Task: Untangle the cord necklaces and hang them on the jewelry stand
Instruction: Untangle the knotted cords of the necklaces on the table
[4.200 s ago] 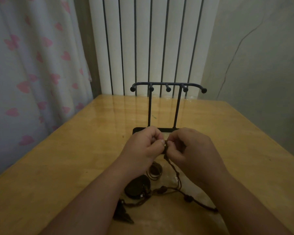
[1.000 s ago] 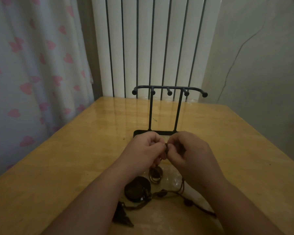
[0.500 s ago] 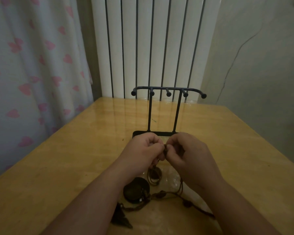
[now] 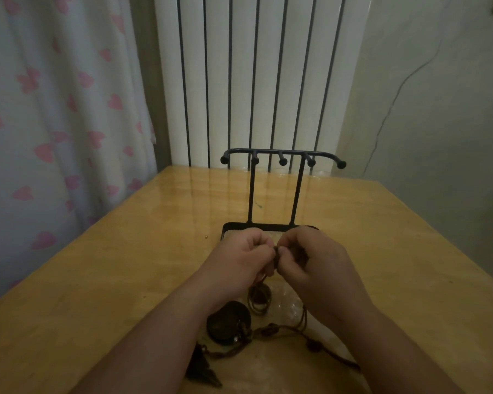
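Cord necklaces [image 4: 271,329] lie in a dark tangle on the wooden table [image 4: 111,280], at 6 o'clock from both hands, with one strand rising to the fingertips. Left hand [image 4: 239,263] and right hand [image 4: 316,268] meet knuckle to knuckle, fingers curled tight, each pinching the cord at the same spot. A round dark pendant [image 4: 228,325] rests at 7 o'clock from that pinch. The black jewelry stand [image 4: 283,162] is upright at 12 o'clock, just beyond the hands. A white radiator [image 4: 254,81] rises behind it.
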{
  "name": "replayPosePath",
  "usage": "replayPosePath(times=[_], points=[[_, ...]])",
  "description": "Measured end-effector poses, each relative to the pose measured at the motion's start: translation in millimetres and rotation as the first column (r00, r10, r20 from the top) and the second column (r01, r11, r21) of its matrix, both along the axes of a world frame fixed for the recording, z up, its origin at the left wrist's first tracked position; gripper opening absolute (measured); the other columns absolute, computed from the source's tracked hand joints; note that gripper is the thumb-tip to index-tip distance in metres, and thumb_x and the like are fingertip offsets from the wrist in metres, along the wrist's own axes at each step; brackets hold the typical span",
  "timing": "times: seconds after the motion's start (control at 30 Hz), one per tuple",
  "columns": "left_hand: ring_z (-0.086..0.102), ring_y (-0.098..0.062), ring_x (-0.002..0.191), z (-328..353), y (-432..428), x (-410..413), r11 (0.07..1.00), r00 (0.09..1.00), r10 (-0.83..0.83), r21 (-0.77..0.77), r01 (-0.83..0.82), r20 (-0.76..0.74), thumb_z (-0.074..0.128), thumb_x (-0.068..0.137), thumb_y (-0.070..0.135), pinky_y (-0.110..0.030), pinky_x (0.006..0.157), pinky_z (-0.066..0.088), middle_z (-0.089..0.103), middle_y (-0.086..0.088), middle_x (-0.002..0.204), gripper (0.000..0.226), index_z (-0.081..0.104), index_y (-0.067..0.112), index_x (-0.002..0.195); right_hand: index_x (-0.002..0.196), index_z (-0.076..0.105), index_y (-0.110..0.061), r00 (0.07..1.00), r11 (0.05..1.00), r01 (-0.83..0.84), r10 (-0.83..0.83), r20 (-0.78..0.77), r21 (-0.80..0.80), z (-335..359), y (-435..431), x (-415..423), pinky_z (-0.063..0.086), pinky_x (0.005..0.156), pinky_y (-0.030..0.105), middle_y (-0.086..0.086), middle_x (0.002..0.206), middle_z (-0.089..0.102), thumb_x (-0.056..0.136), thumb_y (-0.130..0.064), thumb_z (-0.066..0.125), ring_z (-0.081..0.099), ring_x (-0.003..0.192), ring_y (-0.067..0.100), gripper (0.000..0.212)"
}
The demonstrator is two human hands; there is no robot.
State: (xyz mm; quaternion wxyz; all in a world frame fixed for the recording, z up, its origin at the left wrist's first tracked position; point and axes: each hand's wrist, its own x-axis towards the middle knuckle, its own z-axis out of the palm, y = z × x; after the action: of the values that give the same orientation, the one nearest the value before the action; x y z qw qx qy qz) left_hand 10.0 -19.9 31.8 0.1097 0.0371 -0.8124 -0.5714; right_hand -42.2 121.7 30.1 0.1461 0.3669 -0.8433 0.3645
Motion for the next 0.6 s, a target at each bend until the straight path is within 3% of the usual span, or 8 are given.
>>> replayPosePath(times=[0.1, 0.27, 0.43, 0.6], points=[[0.047, -0.007, 0.055, 0.8, 0.3, -0.1, 0.999, 1.0, -0.014, 0.042, 0.013, 0.02, 0.048, 0.095, 0.015, -0.025, 0.054, 0.039, 0.055, 0.008, 0.059, 0.027, 0.058, 0.026, 0.073, 0.08, 0.056, -0.032, 0.998, 0.997, -0.002, 0.008, 0.07, -0.082, -0.7, -0.8, 0.7, 0.041, 0.053, 0.019, -0.011, 0.07, 0.055, 0.086, -0.029, 0.053, 0.051, 0.067, 0.004, 0.007], [0.046, -0.007, 0.053, 1.0, 2.6, -1.0, 0.988, 1.0, -0.014, 0.154, 0.01, 0.025, 0.046, 0.096, 0.015, -0.022, 0.051, 0.037, 0.054, 0.007, 0.059, 0.026, 0.059, 0.023, 0.074, 0.081, 0.06, -0.02, 0.932, 0.948, -0.031, 0.142, 0.333, -0.317, 0.7, -3.8, 2.0, 0.045, 0.052, 0.017, -0.013, 0.064, 0.062, 0.091, -0.018, 0.052, 0.054, 0.057, 0.001, 0.012], [0.047, -0.006, 0.052, -2.6, 0.3, -3.4, 0.996, 1.0, 0.017, 0.092, -0.018, 0.012, 0.049, 0.095, 0.016, -0.025, 0.053, 0.037, 0.056, 0.009, 0.057, 0.03, 0.06, 0.03, 0.07, 0.091, 0.063, -0.025, 0.929, 0.935, -0.022, 0.15, 0.339, -0.354, 0.3, 2.4, -2.2, 0.057, 0.066, 0.046, 0.0, 0.077, 0.063, 0.083, -0.018, 0.058, 0.061, 0.072, 0.024, 0.012], [0.048, -0.007, 0.056, -2.9, 1.8, -2.4, 1.0, 1.0, 0.009, 0.017, -0.009, 0.013, 0.049, 0.095, 0.018, -0.026, 0.055, 0.039, 0.057, 0.009, 0.06, 0.026, 0.058, 0.029, 0.073, 0.084, 0.062, -0.039, 0.979, 0.978, -0.04, 0.08, 0.187, -0.206, -0.5, 2.6, -2.2, 0.05, 0.058, 0.019, -0.012, 0.072, 0.063, 0.087, -0.023, 0.06, 0.059, 0.069, 0.004, 0.016]])
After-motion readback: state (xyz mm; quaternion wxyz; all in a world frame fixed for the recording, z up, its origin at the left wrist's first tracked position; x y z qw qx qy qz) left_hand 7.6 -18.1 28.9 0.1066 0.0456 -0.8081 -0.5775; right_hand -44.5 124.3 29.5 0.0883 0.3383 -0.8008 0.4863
